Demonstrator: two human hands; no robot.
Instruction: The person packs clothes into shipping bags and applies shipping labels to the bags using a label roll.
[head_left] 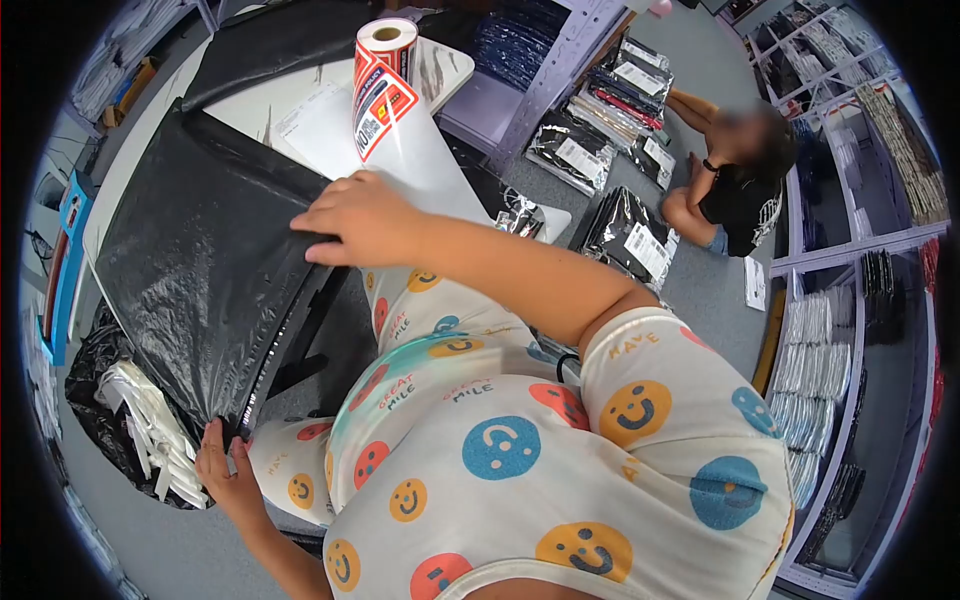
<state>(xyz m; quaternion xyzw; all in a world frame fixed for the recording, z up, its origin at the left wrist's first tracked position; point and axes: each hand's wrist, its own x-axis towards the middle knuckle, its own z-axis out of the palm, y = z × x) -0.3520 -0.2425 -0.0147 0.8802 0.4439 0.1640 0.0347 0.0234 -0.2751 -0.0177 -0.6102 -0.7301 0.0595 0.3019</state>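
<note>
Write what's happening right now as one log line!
left hand: at black plastic corner | right hand: on its edge | label roll: upright | other person: near packages

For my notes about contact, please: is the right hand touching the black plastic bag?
Touching. The head view shows the right hand with its fingers lying on the black plastic bag, at its edge.

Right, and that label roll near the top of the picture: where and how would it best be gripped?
Probably by the wound body of the label roll, from above, fingers on opposite flanks. It stands on end with its core opening upward, and nothing covers the top. I'd avoid the side facing the wearer, where the loose label strip leads off.
</note>
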